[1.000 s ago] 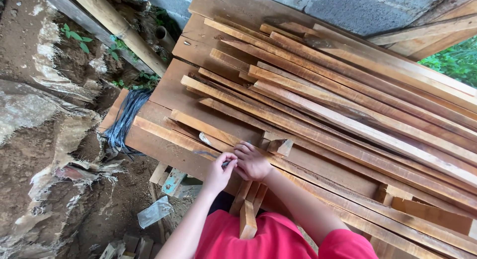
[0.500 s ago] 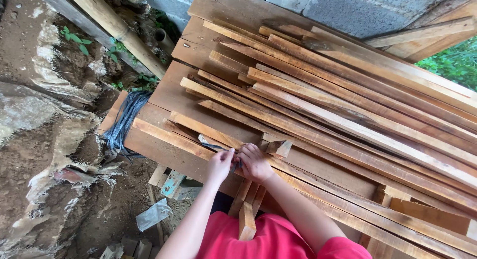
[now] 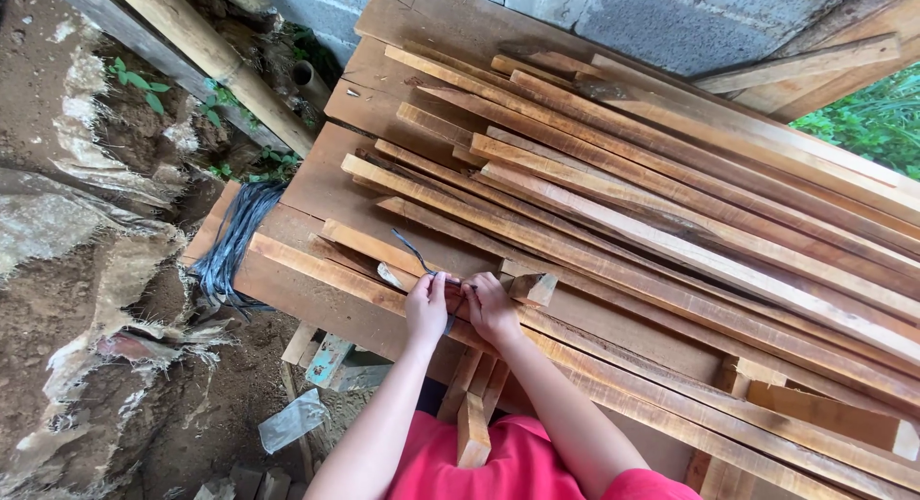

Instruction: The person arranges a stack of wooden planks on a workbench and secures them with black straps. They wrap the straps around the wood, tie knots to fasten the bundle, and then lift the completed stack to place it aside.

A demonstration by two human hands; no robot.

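Basically both hands meet at the near edge of the plank stack (image 3: pixel 402 174); left hand (image 3: pixel 426 306) and right hand (image 3: pixel 491 308) are nearly touching, fingers curled tight, each pinching a thin dark strip (image 3: pixel 422 265); the strip looks like flat plastic strapping, narrow and flexible; it arcs up from the fingers across a slat (image 3: pixel 374 246) toward the far left; cannot tell whether it is one piece or two between the hands.

Stack is rough-sawn timber; long narrow slats of reddish-brown wood, pale on fresh-cut faces, laid diagonally over wider, darker boards; grain coarse, edges uneven; a short offcut block (image 3: pixel 533 287) sits just beside the right hand; another short wooden piece (image 3: pixel 471 428) pokes out under the near edge, by the person's red shirt (image 3: pixel 522 462).

A bundle of the same dark strapping (image 3: pixel 233 243) drapes over the stack's left edge; strands loose, slightly glossy.

Ground at left is bare dirt with torn, frayed sacking (image 3: pixel 96 260) and a crumpled clear plastic scrap (image 3: pixel 292 418); a thick round pole (image 3: pixel 206 54) leans across the top left corner; grey block wall (image 3: pixel 661 16) runs behind the stack; green foliage (image 3: pixel 867 121) at the far right.
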